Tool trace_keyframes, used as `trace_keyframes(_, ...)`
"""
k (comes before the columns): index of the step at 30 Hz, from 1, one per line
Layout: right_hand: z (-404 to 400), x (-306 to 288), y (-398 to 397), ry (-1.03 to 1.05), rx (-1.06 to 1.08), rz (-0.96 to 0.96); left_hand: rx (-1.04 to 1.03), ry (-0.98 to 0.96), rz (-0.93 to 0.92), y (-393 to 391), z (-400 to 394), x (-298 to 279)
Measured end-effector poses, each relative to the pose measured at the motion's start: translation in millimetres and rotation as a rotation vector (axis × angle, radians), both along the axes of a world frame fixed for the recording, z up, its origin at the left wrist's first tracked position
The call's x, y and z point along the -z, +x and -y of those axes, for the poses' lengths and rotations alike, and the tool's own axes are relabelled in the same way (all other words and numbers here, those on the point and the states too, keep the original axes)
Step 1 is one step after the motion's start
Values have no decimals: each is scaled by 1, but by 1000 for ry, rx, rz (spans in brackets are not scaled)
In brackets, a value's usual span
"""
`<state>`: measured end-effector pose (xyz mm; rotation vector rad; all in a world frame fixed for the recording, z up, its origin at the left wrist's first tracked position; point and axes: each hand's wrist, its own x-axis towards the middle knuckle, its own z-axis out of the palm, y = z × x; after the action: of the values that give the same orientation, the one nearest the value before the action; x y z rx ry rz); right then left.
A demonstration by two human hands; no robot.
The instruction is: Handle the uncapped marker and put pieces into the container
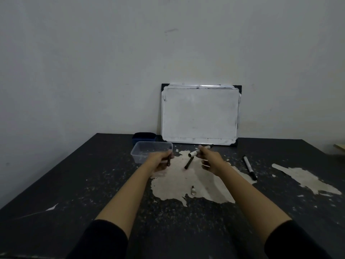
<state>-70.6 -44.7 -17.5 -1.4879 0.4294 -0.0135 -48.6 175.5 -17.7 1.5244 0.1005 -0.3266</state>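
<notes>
My left hand [160, 161] grips a short dark stick-like piece [169, 160] upright, just in front of a clear plastic tub [149, 151]. My right hand [209, 159] holds a white marker barrel [195, 152] with its open end pointing left and its dark tip toward the whiteboard. Between my hands a dark thin rod [189, 163] lies on the table. A small white cap-like piece [193, 190] lies nearer to me. A whole black marker [249, 167] lies to the right.
A white board [199, 114] leans on the wall at the table's back. A dark blue box [144, 137] sits behind the tub. The black tabletop [74, 174] has large pale patches of worn surface. A pale object edge [338, 146] shows at far right.
</notes>
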Motion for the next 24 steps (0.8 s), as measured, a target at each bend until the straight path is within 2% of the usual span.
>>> trace_keyframes(3,-4,6,-1,-40,-37,-14,-219,237,127,16,-12,-6)
trace_keyframes(7,-4,14,0,-109,-24,-35,-282,677,281,31,-25,-14)
trace_keyframes(10,0,20,1,-157,-50,-15,-273,871,318,43,-24,-21)
trace_keyframes(15,4,19,-3,-214,-123,-17,-247,924,325,54,-20,-24)
trace_keyframes(19,1,13,-4,-159,-181,-33,-239,880,294,60,-21,-19)
trace_keyframes(21,-1,10,-3,-181,-185,-60,-247,814,364,61,-21,-16)
trace_keyframes(24,-6,6,0,-234,-235,-71,-168,717,564,56,-16,-14)
